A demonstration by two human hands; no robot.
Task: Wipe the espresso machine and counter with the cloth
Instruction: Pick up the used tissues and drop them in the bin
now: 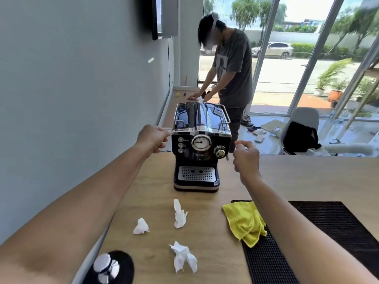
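Observation:
A dark blue espresso machine (200, 146) with a round gauge and a steel drip tray stands on the wooden counter (287, 177). My left hand (152, 138) hovers at the machine's upper left corner, fingers curled and holding nothing. Beside its right side, near the knob, my right hand (246, 156) is loosely curled and also holds nothing. The yellow cloth (245, 222) lies crumpled on the counter, partly over the black rubber mat (336, 228), under my right forearm.
Three crumpled white tissues (180, 215) (141, 226) (183, 257) lie on the counter in front of the machine. A black and chrome object (110, 267) sits at the near left edge. Another person (231, 68) works at the counter behind the machine. The grey wall runs along the left.

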